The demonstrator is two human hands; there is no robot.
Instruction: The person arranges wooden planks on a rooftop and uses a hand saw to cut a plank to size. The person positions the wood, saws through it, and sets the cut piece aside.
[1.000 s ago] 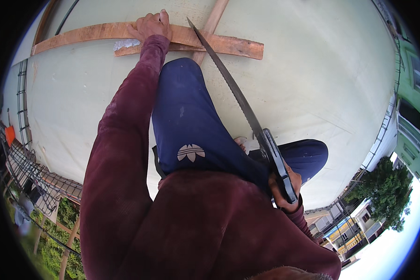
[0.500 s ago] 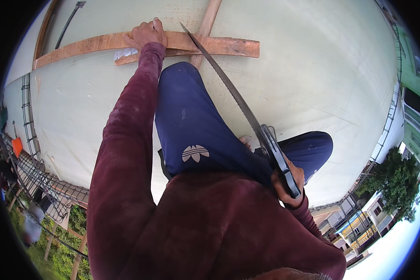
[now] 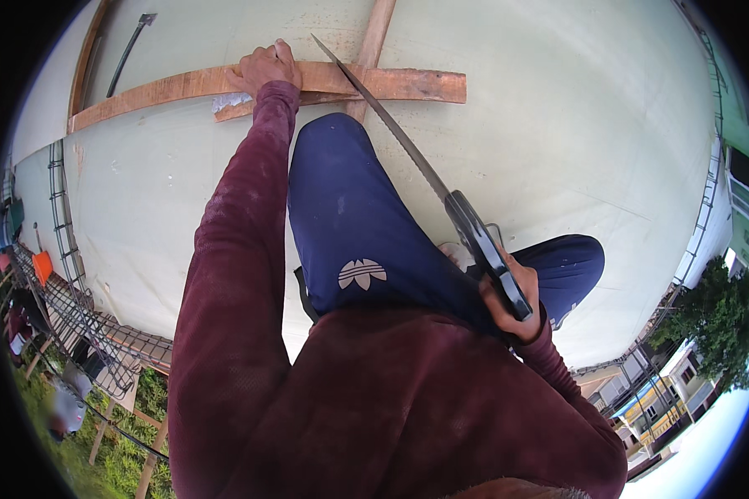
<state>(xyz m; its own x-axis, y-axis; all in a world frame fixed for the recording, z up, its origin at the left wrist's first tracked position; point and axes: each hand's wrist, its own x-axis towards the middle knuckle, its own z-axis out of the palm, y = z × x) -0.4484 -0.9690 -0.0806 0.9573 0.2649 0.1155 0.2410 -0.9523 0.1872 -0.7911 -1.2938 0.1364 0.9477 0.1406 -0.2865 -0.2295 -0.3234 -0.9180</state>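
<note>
1 head-worn fisheye view looks steeply down, close over the torso.

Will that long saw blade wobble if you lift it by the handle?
Probably a little: the handsaw blade looks long and thin, so its tip may flex. It likely feels light, since the right hand alone holds it. Its flat shape shouldn't roll.
</note>
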